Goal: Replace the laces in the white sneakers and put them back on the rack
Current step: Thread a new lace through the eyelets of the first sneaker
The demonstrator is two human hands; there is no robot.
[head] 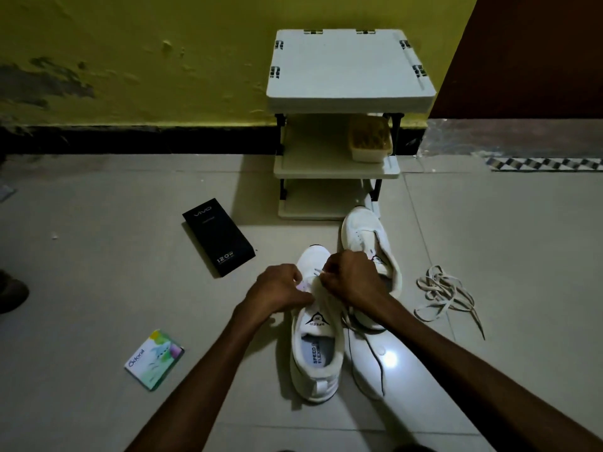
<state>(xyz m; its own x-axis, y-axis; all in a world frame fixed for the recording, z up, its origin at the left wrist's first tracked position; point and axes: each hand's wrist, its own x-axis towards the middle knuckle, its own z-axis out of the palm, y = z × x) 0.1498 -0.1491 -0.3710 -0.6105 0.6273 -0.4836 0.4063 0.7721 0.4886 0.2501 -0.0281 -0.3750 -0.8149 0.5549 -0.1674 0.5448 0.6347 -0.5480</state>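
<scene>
Sneaker (315, 353) before the rack (349, 99): left hand (277, 285) grips its upper, right hand (349, 275) pinches the lace (317, 272); dim light may cause a skipped eyelet.

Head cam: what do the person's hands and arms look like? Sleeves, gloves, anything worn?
Left hand and right hand: no gloves, no rings that I can see. Left forearm and right forearm: uncovered to the frame edge, no sleeves, watch or bands. The light is dim, so small marks would not show.
</scene>
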